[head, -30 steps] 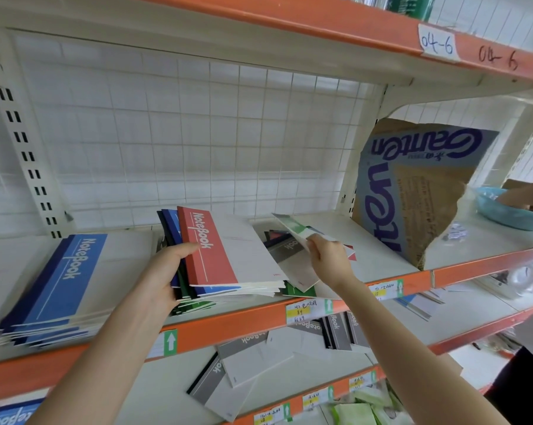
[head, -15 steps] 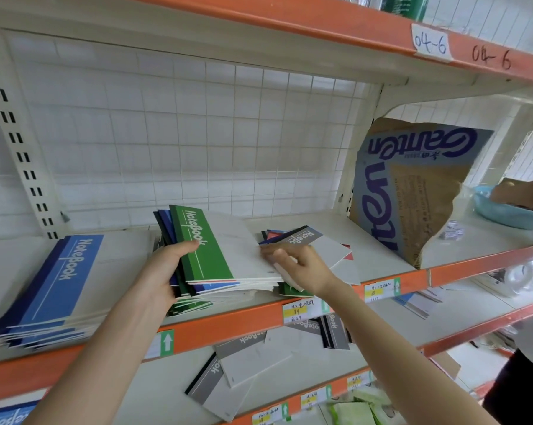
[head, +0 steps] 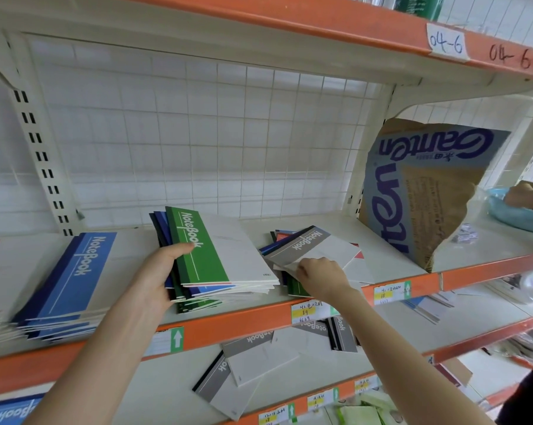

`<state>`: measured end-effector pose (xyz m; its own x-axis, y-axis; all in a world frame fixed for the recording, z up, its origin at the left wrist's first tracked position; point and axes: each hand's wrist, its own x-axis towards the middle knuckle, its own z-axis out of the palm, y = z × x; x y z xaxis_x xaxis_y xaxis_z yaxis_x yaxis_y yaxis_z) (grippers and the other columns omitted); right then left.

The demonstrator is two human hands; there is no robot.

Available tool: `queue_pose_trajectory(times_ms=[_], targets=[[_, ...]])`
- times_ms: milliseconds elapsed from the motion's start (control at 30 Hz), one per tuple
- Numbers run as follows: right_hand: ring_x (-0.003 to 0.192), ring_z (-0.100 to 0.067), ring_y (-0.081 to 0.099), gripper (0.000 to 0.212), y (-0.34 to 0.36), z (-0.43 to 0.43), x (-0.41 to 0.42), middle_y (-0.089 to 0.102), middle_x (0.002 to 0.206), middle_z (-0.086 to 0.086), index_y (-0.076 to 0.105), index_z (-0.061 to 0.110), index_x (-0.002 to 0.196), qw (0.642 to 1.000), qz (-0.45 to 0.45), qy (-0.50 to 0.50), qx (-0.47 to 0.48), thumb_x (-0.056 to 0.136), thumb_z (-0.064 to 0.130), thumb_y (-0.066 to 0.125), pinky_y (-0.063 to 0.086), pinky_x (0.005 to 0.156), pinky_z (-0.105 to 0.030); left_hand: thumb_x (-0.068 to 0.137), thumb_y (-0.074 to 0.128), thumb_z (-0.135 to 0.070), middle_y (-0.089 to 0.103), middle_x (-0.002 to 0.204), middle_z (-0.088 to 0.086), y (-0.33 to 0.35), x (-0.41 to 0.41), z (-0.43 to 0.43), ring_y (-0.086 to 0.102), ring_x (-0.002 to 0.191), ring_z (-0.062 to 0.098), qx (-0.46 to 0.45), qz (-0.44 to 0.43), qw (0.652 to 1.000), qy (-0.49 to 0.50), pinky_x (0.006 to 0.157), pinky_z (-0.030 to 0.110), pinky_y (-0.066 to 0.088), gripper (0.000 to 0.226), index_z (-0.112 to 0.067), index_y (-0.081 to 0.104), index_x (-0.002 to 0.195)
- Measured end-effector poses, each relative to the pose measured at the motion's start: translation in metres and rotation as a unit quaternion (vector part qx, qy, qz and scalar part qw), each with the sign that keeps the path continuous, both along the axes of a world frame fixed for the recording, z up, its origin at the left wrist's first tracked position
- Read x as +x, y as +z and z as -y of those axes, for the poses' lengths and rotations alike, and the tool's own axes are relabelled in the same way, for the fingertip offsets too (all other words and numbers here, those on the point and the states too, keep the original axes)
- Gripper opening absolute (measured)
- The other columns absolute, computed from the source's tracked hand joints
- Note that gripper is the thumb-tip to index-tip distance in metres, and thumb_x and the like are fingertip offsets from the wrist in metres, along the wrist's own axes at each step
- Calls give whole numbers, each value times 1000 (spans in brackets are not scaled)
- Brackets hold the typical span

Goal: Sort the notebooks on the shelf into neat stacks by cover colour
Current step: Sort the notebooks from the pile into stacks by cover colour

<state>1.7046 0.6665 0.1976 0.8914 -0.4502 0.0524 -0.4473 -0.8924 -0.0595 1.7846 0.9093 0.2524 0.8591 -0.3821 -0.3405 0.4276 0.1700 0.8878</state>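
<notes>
The shelf (head: 335, 223) carries the blue stack (head: 75, 271) at the left, as before. Mid-shelf lies the mixed stack (head: 228, 280), now topped by a green notebook (head: 197, 250) where a red one lay a second ago. The left hand (head: 154, 277) still grips its spine side, thumb curled onto the green cover. Just right is the loose pile (head: 295, 289) with the grey notebook (head: 317, 245) on top. The right hand (head: 320, 276) held the green notebook aloft a second ago. It now pinches the grey one's near corner between thumb and fingers.
</notes>
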Motion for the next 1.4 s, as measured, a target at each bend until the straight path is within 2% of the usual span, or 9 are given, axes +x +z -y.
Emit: queue_pose_trajectory(times_ms=[233, 400, 600, 733, 900, 1000, 1133, 1267, 1400], targets=[[80, -31, 56, 16, 10, 4, -8, 64, 99, -19, 52, 5, 99, 988, 142, -61, -11, 92, 2, 38, 32, 61, -27, 92, 56, -17, 66, 84, 7, -2, -2, 1, 63, 72, 22, -11, 2, 1000, 0, 40, 25, 51, 7, -12, 60, 91], [56, -23, 54, 24, 15, -7, -14, 71, 82, -19, 68, -3, 98, 926, 324, 187, 53, 86, 2, 48, 35, 48, -19, 93, 55, -28, 67, 88, 8, -2, -3, 7, 65, 74, 21, -34, -9, 999, -18, 55, 34, 52, 23, -12, 61, 107], [106, -14, 58, 27, 25, -39, -19, 67, 112, -15, 66, -9, 96, 860, 265, 416, 132, 90, 9, 47, 45, 91, -22, 89, 61, -22, 67, 89, 10, -3, -4, 12, 64, 73, 23, -31, -4, 999, -21, 38, 26, 50, 29, -10, 59, 116], [106, -15, 61, 28, 24, -26, -17, 67, 112, -5, 68, -1, 102, 883, 238, 287, 285, 95, 17, 47, 47, 94, -32, 88, 60, -15, 64, 84, 11, -3, -1, 8, 61, 70, 24, -2, 1, 1000, -10, 35, 25, 49, 18, -8, 60, 105], [107, -28, 55, 31, 4, 4, -1, 60, 111, -7, 59, 12, 112, 990, 71, -30, 117, 95, 33, 44, 43, 85, -33, 88, 59, -14, 63, 81, 11, -3, -1, 2, 60, 68, 24, 11, 7, 1000, -1, 34, 24, 47, 3, -10, 59, 88], [84, -18, 52, 27, -7, 8, 0, 58, 97, -2, 54, 16, 98, 998, 6, -44, 51, 94, 40, 41, 39, 69, -27, 88, 60, -14, 64, 80, 11, -3, -2, -1, 60, 67, 24, 14, 10, 1000, 4, 34, 23, 47, 3, -11, 59, 87], [94, -23, 57, 25, -3, 2, -3, 60, 107, -5, 51, 13, 109, 999, 6, -39, -34, 99, 30, 35, 39, 68, -27, 87, 60, -14, 64, 79, 9, -2, -3, -3, 62, 60, 22, 13, 5, 1000, 9, 34, 23, 48, 3, -11, 60, 86], [90, -26, 59, 19, -2, 4, -5, 61, 104, -11, 49, 10, 112, 993, 77, -87, -18, 97, 15, 39, 46, 69, -30, 88, 59, -14, 63, 79, 10, -2, -3, -4, 59, 66, 23, 17, 5, 1000, 12, 33, 22, 47, 4, -11, 59, 86], [62, -24, 52, 22, -2, 6, -5, 67, 86, -20, 60, -2, 106, 951, 297, -66, 49, 98, 7, 41, 30, 45, -23, 89, 59, -19, 64, 81, 8, -2, -4, -3, 60, 68, 22, 11, 9, 1000, 14, 40, 24, 49, 6, -13, 60, 88]])
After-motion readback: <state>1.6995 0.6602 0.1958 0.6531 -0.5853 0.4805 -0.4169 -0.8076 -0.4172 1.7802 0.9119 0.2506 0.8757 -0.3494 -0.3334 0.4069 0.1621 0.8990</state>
